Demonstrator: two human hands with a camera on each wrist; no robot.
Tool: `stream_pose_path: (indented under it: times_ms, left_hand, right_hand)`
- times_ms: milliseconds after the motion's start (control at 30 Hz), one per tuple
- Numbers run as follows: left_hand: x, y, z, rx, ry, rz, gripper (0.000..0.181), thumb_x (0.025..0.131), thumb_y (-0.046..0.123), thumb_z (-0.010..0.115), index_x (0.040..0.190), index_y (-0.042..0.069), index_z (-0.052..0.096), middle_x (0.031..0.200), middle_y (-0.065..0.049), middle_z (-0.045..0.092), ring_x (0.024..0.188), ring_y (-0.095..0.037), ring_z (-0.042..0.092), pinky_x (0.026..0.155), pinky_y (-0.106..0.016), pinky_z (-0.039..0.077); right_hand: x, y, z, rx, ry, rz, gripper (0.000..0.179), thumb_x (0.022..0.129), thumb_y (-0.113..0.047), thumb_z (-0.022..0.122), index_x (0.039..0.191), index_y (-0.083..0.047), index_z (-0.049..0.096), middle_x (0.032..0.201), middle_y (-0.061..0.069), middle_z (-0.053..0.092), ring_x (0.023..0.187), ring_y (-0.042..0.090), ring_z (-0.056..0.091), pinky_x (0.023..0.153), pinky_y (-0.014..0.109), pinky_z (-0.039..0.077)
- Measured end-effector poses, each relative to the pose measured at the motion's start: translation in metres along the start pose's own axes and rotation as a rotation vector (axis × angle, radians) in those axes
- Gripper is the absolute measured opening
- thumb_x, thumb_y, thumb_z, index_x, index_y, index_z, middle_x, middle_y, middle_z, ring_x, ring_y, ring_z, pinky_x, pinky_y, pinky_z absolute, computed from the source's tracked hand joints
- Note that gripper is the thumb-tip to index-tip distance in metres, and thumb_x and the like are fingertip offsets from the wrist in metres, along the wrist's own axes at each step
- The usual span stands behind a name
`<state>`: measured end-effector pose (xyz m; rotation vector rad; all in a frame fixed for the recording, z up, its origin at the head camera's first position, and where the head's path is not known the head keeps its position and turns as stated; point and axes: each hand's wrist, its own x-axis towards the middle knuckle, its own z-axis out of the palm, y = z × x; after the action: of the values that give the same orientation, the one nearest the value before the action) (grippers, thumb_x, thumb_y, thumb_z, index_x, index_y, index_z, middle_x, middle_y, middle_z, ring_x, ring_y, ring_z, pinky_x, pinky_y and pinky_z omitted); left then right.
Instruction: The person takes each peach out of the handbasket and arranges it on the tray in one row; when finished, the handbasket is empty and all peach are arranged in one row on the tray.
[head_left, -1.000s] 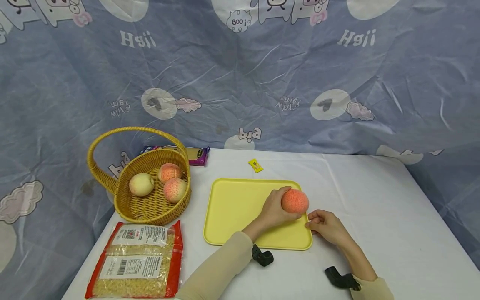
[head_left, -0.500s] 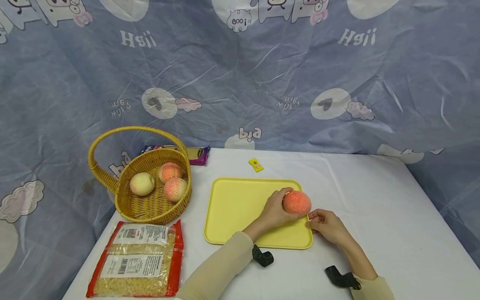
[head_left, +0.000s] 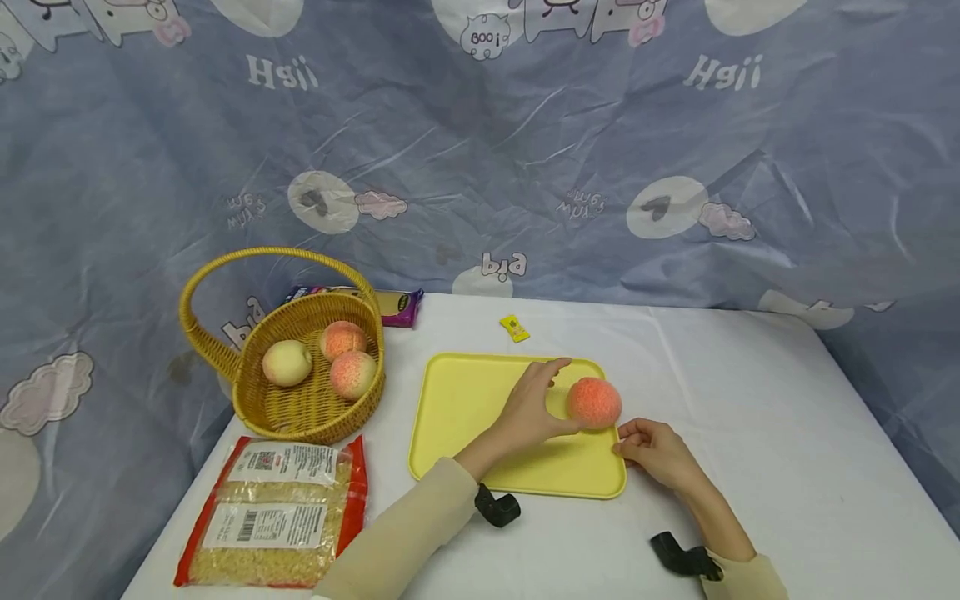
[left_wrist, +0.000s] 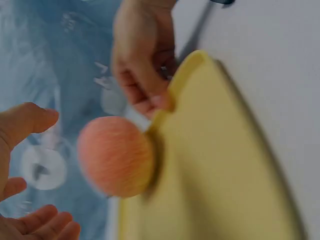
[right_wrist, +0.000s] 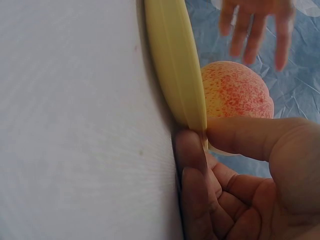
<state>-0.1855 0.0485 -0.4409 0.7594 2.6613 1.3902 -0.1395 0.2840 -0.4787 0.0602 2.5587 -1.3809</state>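
Observation:
A round pinkish-orange peach (head_left: 594,403) sits at the right side of the yellow tray (head_left: 465,400). My left hand (head_left: 528,408) is just left of it, thumb and fingers spread and apart from the fruit. The left wrist view shows a gap between that hand and the peach (left_wrist: 116,156). At the tray's right edge, my right hand (head_left: 656,452) pinches the rim between thumb and fingers. In the right wrist view the thumb (right_wrist: 245,137) lies on top of the rim, with curled fingers beneath; the peach (right_wrist: 237,92) shows behind.
A wicker basket (head_left: 247,400) with a tall handle holds several fruits at the left. Before it lies a red-edged bag of yellow grains (head_left: 273,512). A purple packet (head_left: 401,308) is partly behind the basket. One small yellow wrapped sweet (head_left: 514,327) lies beyond the tray.
My left hand has let go of the peach, spreading its fingers and drawing back to the left. The peach stays on the tray; my right hand keeps its hold on the rim.

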Motion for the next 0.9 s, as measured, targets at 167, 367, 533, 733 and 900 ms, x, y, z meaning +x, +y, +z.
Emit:
stream_pose_path:
  times_ms: [167, 367, 533, 733, 900]
  left_hand:
    - [-0.024, 0.006, -0.063, 0.007, 0.115, 0.109, 0.079, 0.074, 0.026, 0.084, 0.143, 0.017, 0.047, 0.128, -0.008, 0.052, 0.111, -0.020, 0.053, 0.087, -0.030, 0.050]
    - [-0.057, -0.009, -0.146, 0.018, 0.297, 0.105, 0.072, 0.073, 0.016, 0.085, 0.137, 0.009, 0.052, 0.127, -0.014, 0.055, 0.113, -0.031, 0.055, 0.087, -0.045, 0.053]
    - [-0.074, -0.044, -0.202, -0.031, 0.399, -0.066, 0.067, 0.079, 0.012, 0.081, 0.138, 0.006, 0.050, 0.127, -0.018, 0.054, 0.115, -0.032, 0.052, 0.091, -0.049, 0.049]
    - [-0.085, -0.090, -0.232, -0.088, 0.402, -0.305, 0.068, 0.086, 0.020, 0.075, 0.143, 0.004, 0.042, 0.138, -0.023, 0.047, 0.126, -0.039, 0.045, 0.101, -0.053, 0.042]
    - [-0.088, -0.117, -0.232, -0.044, 0.324, -0.437, 0.071, 0.087, 0.026, 0.074, 0.146, 0.006, 0.039, 0.140, -0.025, 0.044, 0.127, -0.042, 0.045, 0.100, -0.053, 0.044]
  right_hand:
    - [0.002, 0.001, -0.001, -0.005, 0.002, 0.008, 0.028, 0.088, -0.007, 0.067, 0.108, 0.009, 0.059, 0.078, 0.006, 0.063, 0.068, 0.013, 0.061, 0.061, 0.024, 0.052]
    - [0.003, 0.002, -0.001, -0.023, -0.008, 0.012, 0.030, 0.088, -0.010, 0.067, 0.109, 0.010, 0.058, 0.079, 0.006, 0.064, 0.069, 0.013, 0.061, 0.060, 0.024, 0.051]
    - [0.003, 0.003, -0.002, -0.031, -0.003, 0.006, 0.030, 0.088, -0.010, 0.067, 0.109, 0.010, 0.058, 0.079, 0.006, 0.064, 0.070, 0.014, 0.061, 0.060, 0.024, 0.051]
    - [0.002, 0.003, -0.001, -0.024, -0.005, 0.010, 0.030, 0.088, -0.009, 0.067, 0.110, 0.011, 0.058, 0.079, 0.007, 0.064, 0.070, 0.014, 0.061, 0.060, 0.025, 0.052]
    - [0.002, 0.002, -0.001, -0.015, -0.003, 0.009, 0.030, 0.088, -0.008, 0.067, 0.109, 0.010, 0.058, 0.079, 0.007, 0.064, 0.070, 0.014, 0.062, 0.060, 0.024, 0.052]
